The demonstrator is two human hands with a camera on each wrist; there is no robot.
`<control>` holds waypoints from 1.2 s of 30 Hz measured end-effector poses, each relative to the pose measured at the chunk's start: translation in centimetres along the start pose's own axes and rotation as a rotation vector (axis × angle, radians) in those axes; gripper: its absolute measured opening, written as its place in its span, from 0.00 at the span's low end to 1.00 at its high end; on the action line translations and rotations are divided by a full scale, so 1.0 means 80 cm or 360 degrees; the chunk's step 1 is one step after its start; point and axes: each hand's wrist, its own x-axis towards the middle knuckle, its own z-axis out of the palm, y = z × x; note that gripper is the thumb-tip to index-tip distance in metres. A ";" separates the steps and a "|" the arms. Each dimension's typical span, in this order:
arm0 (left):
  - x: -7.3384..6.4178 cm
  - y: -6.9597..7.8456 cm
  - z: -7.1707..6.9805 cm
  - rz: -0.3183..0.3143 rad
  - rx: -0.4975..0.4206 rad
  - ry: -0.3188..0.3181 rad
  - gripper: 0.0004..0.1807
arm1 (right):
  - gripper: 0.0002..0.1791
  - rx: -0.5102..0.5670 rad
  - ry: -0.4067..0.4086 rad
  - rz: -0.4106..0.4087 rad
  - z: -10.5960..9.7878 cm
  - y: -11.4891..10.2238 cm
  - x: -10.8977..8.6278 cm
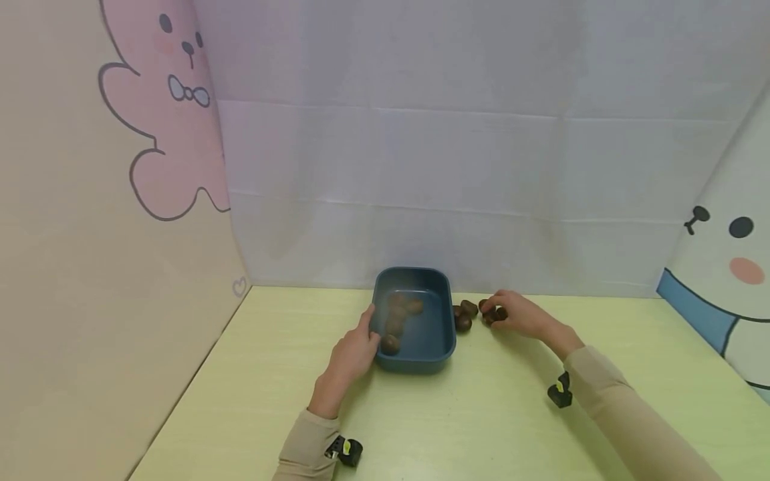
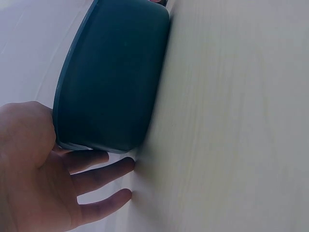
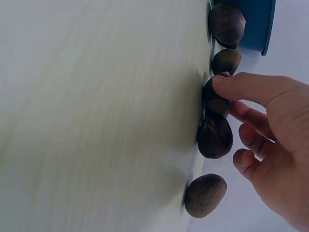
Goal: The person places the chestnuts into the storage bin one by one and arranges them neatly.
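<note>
A dark blue rectangular box (image 1: 421, 367) stands on the table, with several brown chestnuts (image 1: 390, 345) along its left side. At its left wall is my left hand (image 1: 353, 351), thumb by the rim; the left wrist view shows the other fingers loosely extended beneath the box's end. My right hand (image 1: 519, 315) is among loose chestnuts right of the box. In the right wrist view its thumb and forefinger pinch a dark chestnut (image 3: 218, 105), partly hidden by the thumb. Another chestnut (image 3: 215, 136) lies right beside that one, and a browner chestnut (image 3: 205, 195) sits apart.
More chestnuts (image 1: 462, 323) lie against the box's right side. A pale hanging cloth (image 1: 457, 167) closes off the back of the yellow table (image 1: 469, 427). Side panels with cartoon bears flank it. Each sleeve carries a small black wrist device (image 1: 350, 451).
</note>
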 end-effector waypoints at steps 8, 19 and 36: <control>0.001 0.000 0.003 0.0011 -0.0016 -0.0018 0.33 | 0.20 0.0015 0.0000 0.0092 0.002 -0.001 -0.002; 0.003 -0.001 0.002 0.0024 -0.0021 -0.0013 0.33 | 0.18 0.0149 0.0140 0.0020 -0.013 -0.009 0.006; 0.004 0.007 0.003 0.0029 -0.0031 -0.0017 0.33 | 0.24 0.0441 0.0302 -0.0174 -0.026 -0.067 0.039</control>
